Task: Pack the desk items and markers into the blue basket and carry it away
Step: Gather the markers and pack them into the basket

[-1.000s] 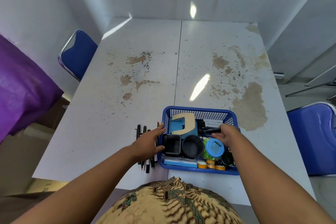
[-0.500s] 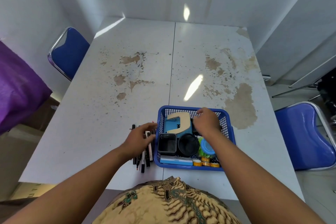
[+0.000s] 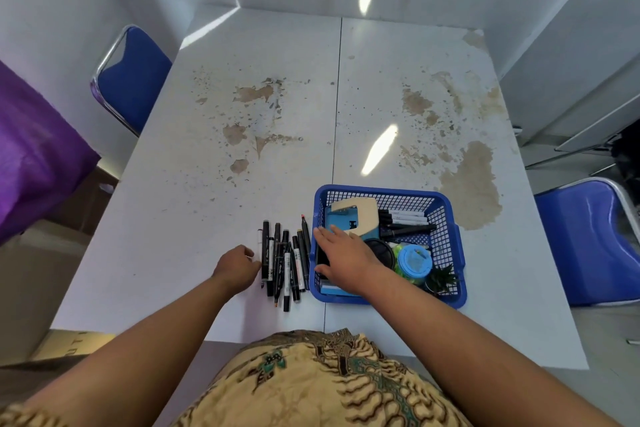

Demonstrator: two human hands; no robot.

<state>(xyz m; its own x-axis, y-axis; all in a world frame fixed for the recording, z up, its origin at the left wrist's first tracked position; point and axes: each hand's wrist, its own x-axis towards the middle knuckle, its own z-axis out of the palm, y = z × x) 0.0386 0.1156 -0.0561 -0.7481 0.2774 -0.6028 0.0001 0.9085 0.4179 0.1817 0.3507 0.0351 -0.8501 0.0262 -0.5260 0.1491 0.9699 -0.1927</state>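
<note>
One wide white surface (image 3: 242,184), blotched with brown stains, carries everything. The work sits close to its near edge, so anything knocked toward the person could roll off.

The blue plastic mesh basket (image 3: 446,253) stands on the near right of it, already crowded. It looks light, and a shove against its left wall could slide or tip it.

The right grip (image 3: 343,256) lies across the basket's left part, fingers straight and holding nothing, pointing toward the loose pens. Pulled back carelessly, it could catch the rim.

The left grip (image 3: 239,265) is curled just beside the leftmost pen; whether it pinches one I cannot tell.

The heap of black and white markers (image 3: 284,260) lies on the surface just left of the basket, roughly parallel, some overlapping. Round barrels scooped up in a bunch may slip loose and scatter.

Inside the basket, a beige-and-blue hole punch (image 3: 353,218) fills the far left, leaving little flat room. More pens dropped in may well rest high and spill during carrying.

The blue-lidded green jar (image 3: 414,262) could be knocked over by them. The small green potted plant (image 3: 441,277) in the near right corner is the likeliest to be crushed.
</note>
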